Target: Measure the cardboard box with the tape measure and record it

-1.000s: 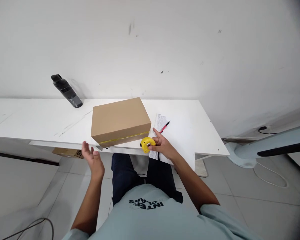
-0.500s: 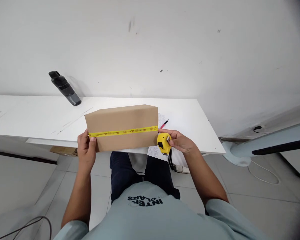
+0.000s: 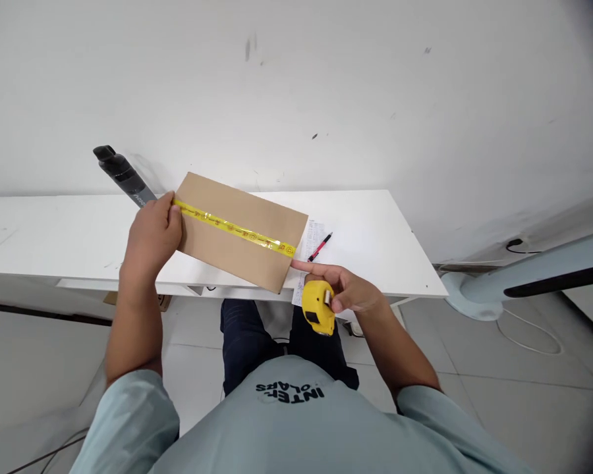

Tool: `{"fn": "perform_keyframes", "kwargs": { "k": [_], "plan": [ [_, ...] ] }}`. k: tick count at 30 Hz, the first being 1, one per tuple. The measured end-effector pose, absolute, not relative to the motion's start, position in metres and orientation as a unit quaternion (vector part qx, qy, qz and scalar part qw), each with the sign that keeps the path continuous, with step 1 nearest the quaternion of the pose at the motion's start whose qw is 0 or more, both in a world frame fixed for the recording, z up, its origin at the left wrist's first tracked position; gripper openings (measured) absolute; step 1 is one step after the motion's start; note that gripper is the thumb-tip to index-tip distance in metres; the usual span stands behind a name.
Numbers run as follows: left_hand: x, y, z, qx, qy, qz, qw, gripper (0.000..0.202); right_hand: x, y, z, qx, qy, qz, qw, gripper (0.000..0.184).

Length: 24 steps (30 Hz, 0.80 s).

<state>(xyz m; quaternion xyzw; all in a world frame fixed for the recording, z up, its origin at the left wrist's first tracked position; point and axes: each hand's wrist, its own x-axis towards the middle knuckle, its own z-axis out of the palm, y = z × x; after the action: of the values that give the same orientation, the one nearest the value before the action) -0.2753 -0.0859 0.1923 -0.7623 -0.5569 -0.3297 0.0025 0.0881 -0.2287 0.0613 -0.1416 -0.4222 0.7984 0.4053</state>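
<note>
A brown cardboard box [image 3: 237, 237] lies tilted on the white table [image 3: 375, 243], turned at an angle. A yellow measuring tape blade [image 3: 232, 228] runs across its face from upper left to lower right. My left hand [image 3: 153, 230] is closed on the box's far left corner and pins the tape's end there. My right hand [image 3: 348, 289] grips the yellow tape measure case [image 3: 317, 307] just off the table's front edge, with the forefinger stretched toward the box's right corner.
A dark water bottle [image 3: 121, 174] stands tilted at the back left, partly behind my left hand. A printed paper slip [image 3: 310, 247] and a red pen [image 3: 320, 246] lie right of the box. A pale fan base [image 3: 474, 296] and cable sit on the floor at right.
The box has been turned and tipped, its left end swung up toward the wall. My left hand rose with the tape end; my right hand dropped slightly with the case.
</note>
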Motion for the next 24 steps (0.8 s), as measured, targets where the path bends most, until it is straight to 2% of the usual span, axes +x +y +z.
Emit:
{"fn": "perform_keyframes", "kwargs": {
  "k": [2, 6, 11, 15, 19, 21, 24],
  "plan": [
    [-0.272, -0.070, 0.193, -0.774, -0.568, -0.280, -0.009, 0.041, 0.078, -0.232, 0.062, -0.117, -0.414, 0.814, 0.389, 0.093],
    [-0.262, -0.037, 0.176, -0.775, -0.587, -0.213, -0.098, 0.044, 0.054, -0.234, 0.054, -0.112, -0.408, 0.827, 0.371, 0.096],
    [-0.251, -0.009, 0.160, -0.752, -0.561, -0.293, -0.184, 0.039, 0.035, -0.236, 0.046, -0.095, -0.409, 0.832, 0.362, 0.093],
    [-0.241, -0.030, 0.167, -0.690, -0.541, -0.479, -0.049, 0.031, 0.038, -0.244, 0.056, -0.144, -0.413, 0.804, 0.403, 0.078],
    [-0.224, -0.117, 0.161, -0.669, -0.455, -0.586, 0.035, 0.041, 0.044, -0.252, 0.074, -0.229, -0.423, 0.720, 0.500, 0.073],
    [-0.215, -0.163, 0.150, -0.771, -0.327, -0.542, 0.073, 0.047, 0.040, -0.252, 0.083, -0.266, -0.424, 0.673, 0.544, 0.068],
    [-0.201, -0.203, 0.138, -0.887, -0.109, -0.435, 0.110, 0.034, 0.026, -0.248, 0.091, -0.286, -0.411, 0.634, 0.589, 0.062]
  ]
}}
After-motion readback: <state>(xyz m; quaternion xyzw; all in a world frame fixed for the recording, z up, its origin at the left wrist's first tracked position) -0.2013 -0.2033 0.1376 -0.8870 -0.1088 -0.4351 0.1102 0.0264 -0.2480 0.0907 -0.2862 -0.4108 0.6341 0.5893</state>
